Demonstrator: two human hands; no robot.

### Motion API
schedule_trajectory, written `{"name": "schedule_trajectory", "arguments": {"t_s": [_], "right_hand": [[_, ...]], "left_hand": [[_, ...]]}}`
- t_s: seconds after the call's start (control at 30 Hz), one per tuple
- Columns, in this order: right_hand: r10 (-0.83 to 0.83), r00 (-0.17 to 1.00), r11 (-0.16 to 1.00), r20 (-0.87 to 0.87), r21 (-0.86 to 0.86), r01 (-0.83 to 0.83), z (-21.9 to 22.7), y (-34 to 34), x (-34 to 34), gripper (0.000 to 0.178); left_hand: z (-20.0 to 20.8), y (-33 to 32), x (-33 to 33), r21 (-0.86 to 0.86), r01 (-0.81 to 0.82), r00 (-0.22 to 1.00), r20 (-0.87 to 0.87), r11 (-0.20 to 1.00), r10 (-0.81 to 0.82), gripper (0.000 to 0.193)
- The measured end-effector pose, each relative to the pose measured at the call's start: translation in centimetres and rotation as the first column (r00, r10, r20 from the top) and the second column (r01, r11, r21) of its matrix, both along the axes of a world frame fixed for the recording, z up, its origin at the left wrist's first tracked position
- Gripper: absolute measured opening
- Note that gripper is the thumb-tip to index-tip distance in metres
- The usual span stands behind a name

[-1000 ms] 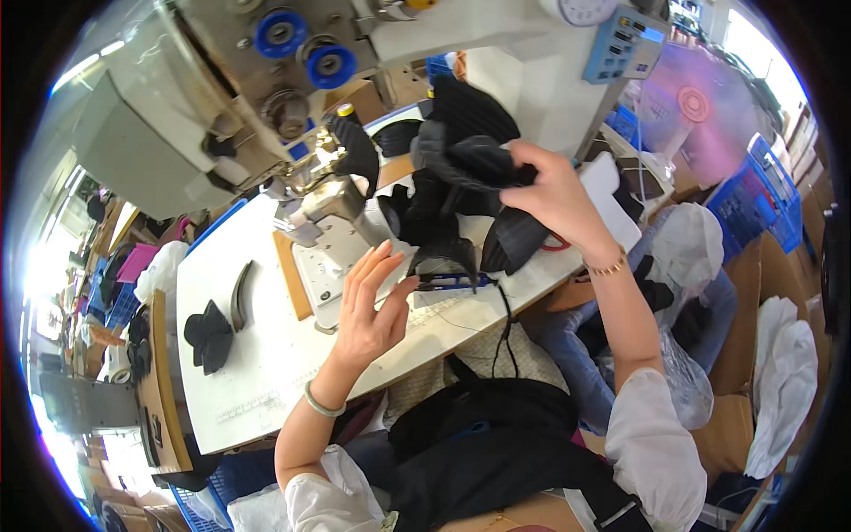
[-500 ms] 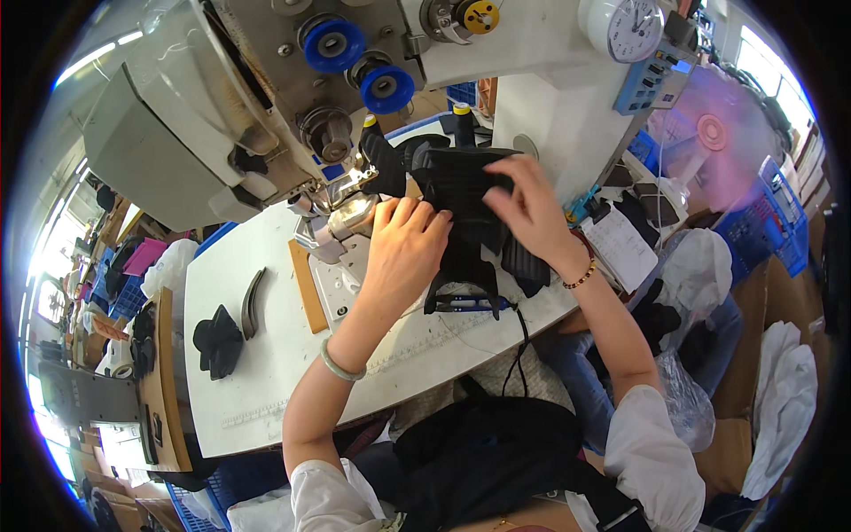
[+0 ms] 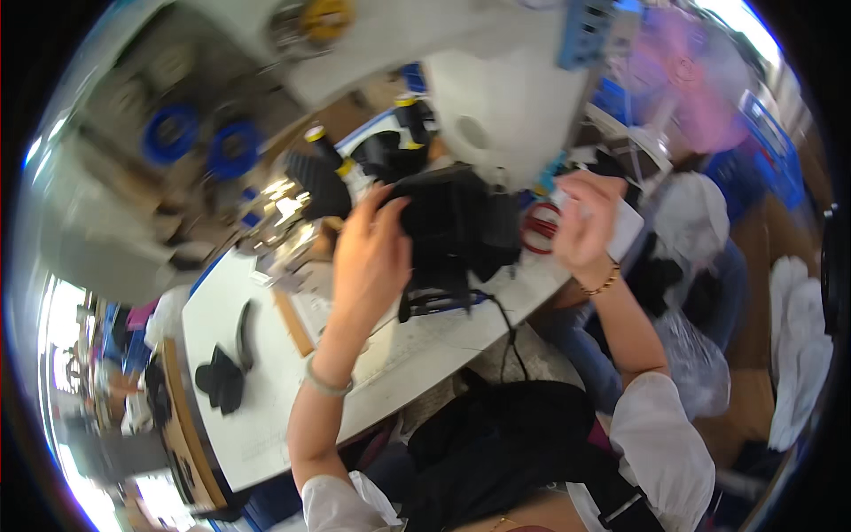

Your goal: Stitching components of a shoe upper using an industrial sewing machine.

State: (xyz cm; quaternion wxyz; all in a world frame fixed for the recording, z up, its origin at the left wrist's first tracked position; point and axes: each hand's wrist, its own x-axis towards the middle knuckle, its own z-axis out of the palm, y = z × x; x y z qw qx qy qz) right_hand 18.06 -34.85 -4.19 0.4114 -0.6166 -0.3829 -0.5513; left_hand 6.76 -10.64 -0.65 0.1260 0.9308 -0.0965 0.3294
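A stack of black fabric pieces (image 3: 443,222), some ribbed, lies on the white sewing table (image 3: 417,355) beside the sewing machine's metal parts (image 3: 288,222). My left hand (image 3: 370,257) is at the stack's left edge, fingers extended and apart; whether it presses on the cloth is blurred. Over to the right, my right hand (image 3: 588,222) hovers off the fabric with its fingers loosely bent and apart. Just left of it are red scissor-like handles (image 3: 539,228). A blue-handled tool (image 3: 443,303) on a black cord lies at the stack's near edge.
Thread spools with yellow tops (image 3: 408,120) stand behind the fabric. A small black piece (image 3: 220,379) and a dark curved strip (image 3: 244,335) lie on the table's left. A pink fan (image 3: 687,75) and a clear plastic bag (image 3: 683,363) are on the right.
My right hand has moved right, away from the fabric, and the red handles now show. My left hand has shifted slightly left and down. The whole view has swung and blurred.
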Motion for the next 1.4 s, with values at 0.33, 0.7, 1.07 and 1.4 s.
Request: {"name": "schedule_trajectory", "arguments": {"t_s": [0.33,0.7,1.07,1.4], "right_hand": [[-0.644,-0.282,0.552,-0.711,-0.687,0.473,-18.4,-39.9,4.5,0.088],[-0.606,-0.449,0.744,-0.657,-0.668,-0.027,-29.4,-27.5,11.4,0.133],[-0.688,-0.366,0.690,-0.626,-0.721,-0.064,-33.0,-29.7,15.7,0.085],[-0.496,-0.145,0.720,-0.856,-0.499,0.482,-31.8,-31.6,9.4,0.055]], "left_hand": [[-2.1,-1.1,-6.0,0.023,0.049,0.955,-0.295,0.999,-0.040,0.054],[-3.7,-1.3,-3.7,0.403,-0.148,0.982,-0.047,0.903,0.182,0.049],[-5.6,0.1,-5.8,0.262,-0.201,0.951,-0.177,0.944,0.252,0.056],[-5.7,0.5,-5.2,0.189,-0.132,0.973,-0.162,0.973,0.163,0.062]]}}
